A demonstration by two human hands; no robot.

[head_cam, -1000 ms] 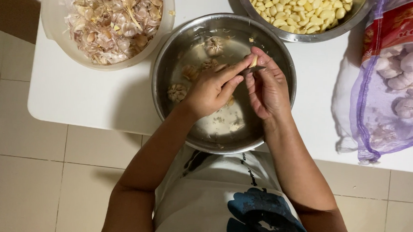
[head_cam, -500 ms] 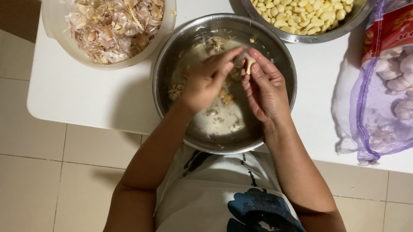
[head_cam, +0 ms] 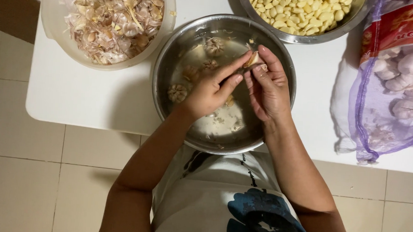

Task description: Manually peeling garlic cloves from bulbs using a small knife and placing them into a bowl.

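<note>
Both hands have been shifted a bit toward the upper right of the steel bowl (head_cam: 171, 68) since 1 s ago, and the garlic clove (head_cam: 253, 59) is now held higher, close to the bowl's far rim. That clove is pinched between the fingertips of the left hand (head_cam: 211, 87) and the right hand (head_cam: 268, 88), so each grip is pressed together on it, above the water. A few whole garlic bulbs (head_cam: 214, 46) are seen soaking in the bowl, upper middle of the frame, with bits of skin floating lower down. At upper left, a pale plastic bowl (head_cam: 50, 23) is heaped with papery peels (head_cam: 111, 19). At the top right, a second metal bowl (head_cam: 312, 38) is filled with peeled cloves (head_cam: 299, 11). On the far right, a purple mesh bag (head_cam: 384, 96) of bulbs is laid on the white bench (head_cam: 77, 96).
</note>
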